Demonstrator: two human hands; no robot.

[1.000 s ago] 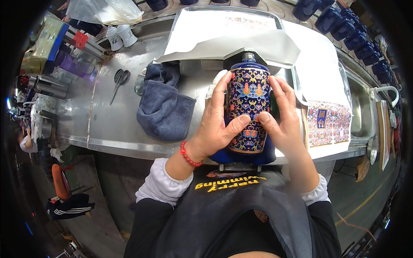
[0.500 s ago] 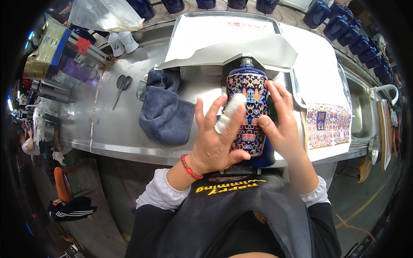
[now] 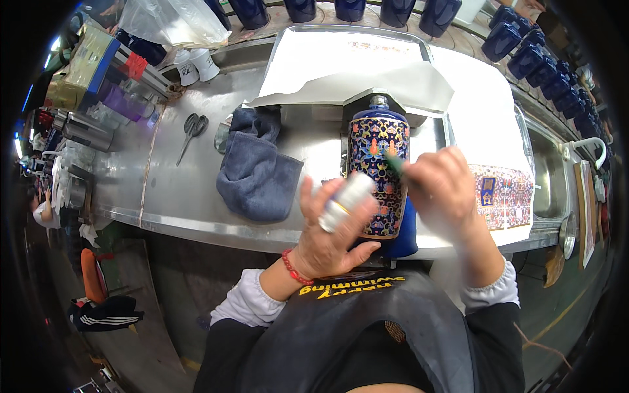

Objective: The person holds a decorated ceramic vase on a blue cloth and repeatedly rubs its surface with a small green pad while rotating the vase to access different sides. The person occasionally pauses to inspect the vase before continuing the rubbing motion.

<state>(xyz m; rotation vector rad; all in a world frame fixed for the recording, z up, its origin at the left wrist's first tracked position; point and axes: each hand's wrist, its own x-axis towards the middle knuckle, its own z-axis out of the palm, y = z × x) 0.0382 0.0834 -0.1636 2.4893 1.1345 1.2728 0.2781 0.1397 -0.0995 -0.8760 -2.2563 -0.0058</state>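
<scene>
A dark blue bottle with a colourful floral decal lies on a stand at the edge of the steel table, its neck pointing away from me. My left hand is at the bottle's lower left side, fingers spread, white wrapping around one or two of them. It holds nothing I can see; whether it touches the bottle is unclear. My right hand is closed at the bottle's right side. From its fingers a small dark green piece, smeared by motion, reaches over the decal.
Left of the bottle lies a folded blue-grey cloth, with black scissors beyond it. White paper covers a tray behind. Printed decal sheets and a sink are on the right. Several blue bottles line the back.
My right hand has left its flat hold on the bottle's right side and closed around a small green piece, now over the decal. My left hand has shifted slightly down, off the bottle's middle.
</scene>
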